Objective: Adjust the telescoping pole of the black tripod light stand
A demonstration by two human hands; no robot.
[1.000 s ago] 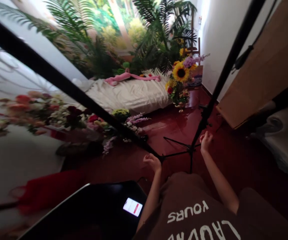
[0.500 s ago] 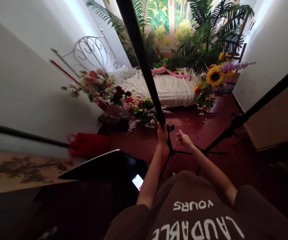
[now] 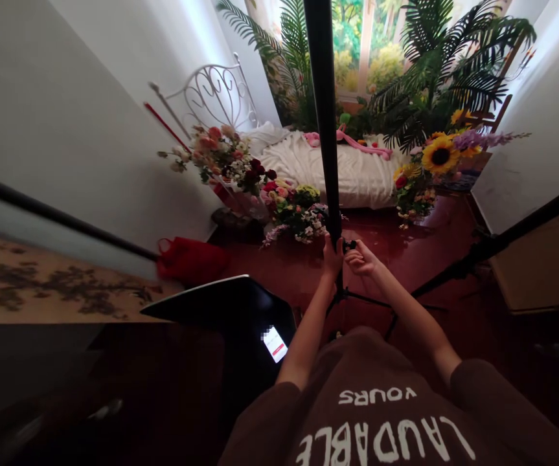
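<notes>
A black stand pole rises in front of me, its spread legs on the dark red floor. My left hand is wrapped round the pole low down. Just to the right, my right hand is closed at a small black clamp knob that sticks out from the pole. The fingers cover part of the knob. A phone with a lit screen lies on a dark, glossy surface left of my forearm.
A second black stand slants across the right side. Flower bunches and sunflowers stand before a bed with a cream sheet. A red bag sits by the left wall, and a brown panel stands at right.
My right hand has moved in to the clamp knob and closed on it. My left hand stays on the pole, which looks more upright as the view has shifted.
</notes>
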